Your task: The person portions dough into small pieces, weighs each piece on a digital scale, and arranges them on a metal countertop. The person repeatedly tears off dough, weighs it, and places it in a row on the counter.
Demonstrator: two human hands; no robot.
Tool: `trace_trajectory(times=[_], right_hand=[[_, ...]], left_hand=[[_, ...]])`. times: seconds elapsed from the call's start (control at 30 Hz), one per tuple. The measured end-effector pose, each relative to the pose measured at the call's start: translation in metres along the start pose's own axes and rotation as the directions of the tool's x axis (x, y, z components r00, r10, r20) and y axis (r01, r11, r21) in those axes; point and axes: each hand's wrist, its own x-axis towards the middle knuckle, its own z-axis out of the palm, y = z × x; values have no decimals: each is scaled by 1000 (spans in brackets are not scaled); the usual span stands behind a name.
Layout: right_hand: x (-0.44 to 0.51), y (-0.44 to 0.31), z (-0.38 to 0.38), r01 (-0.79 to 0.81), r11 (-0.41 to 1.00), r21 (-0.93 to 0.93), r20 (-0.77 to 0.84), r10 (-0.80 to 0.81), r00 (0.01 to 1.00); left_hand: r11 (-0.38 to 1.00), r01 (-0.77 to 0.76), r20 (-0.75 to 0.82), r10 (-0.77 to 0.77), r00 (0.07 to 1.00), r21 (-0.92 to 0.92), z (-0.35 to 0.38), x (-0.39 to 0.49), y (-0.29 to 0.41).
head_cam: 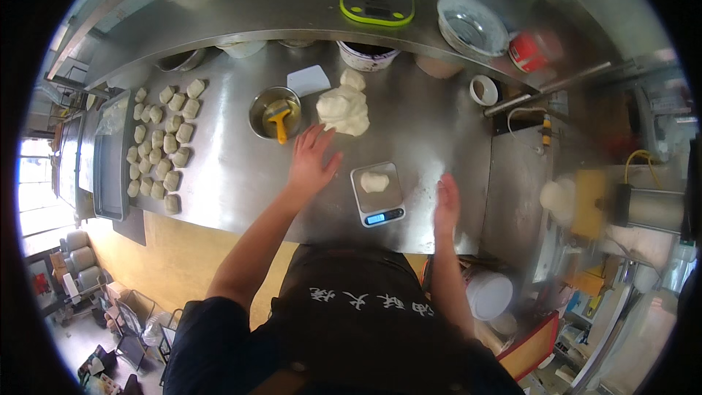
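My left hand (312, 159) is spread palm down just below a large lump of dough (344, 108), holding nothing. A steel bowl (256, 115) to its upper left holds oily-looking liquid and a brush with a yellow handle (281, 127). One small dough piece (374, 181) lies on a lit digital kitchen scale (378, 202) between my hands. To the right of the scale, my right hand (447, 203) is held edge-on with nothing visible in it. A white dough scraper (308, 81) lies behind the bowl. Several small dough pieces (170, 144) stand in rough rows at the left.
A dark metal tray (111, 175) is at the table's left end. Along the back, a steel shelf (247, 11) carries a green-rimmed scale (377, 0), a bowl (473, 24) and a red-labelled jar (529, 52). A small white bowl (483, 90) sits at the back right.
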Motion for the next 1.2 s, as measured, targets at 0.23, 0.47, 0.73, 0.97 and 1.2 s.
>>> trace_trajectory(times=[0.23, 0.47, 0.73, 0.97, 1.2], right_hand=[[75, 32, -118, -292, 358, 887, 96, 474, 875], [100, 40, -120, -210, -113, 971, 235, 296, 926], [70, 77, -130, -283, -46, 958, 286, 235, 929], [-11, 30, -101, -392, 825, 407, 320, 273, 907], [-34, -10, -55, -640, 682, 353, 326, 552, 767]], left_hand=[[993, 114, 242, -110, 964, -4, 2, -61, 45], [999, 6, 220, 2, 975, -36, 25, -48, 77], [987, -155, 330, 137, 934, 29, 73, -36, 88], [928, -173, 621, -76, 780, 331, 135, -17, 80], [757, 300, 179, -241, 954, -580, -59, 6, 40]])
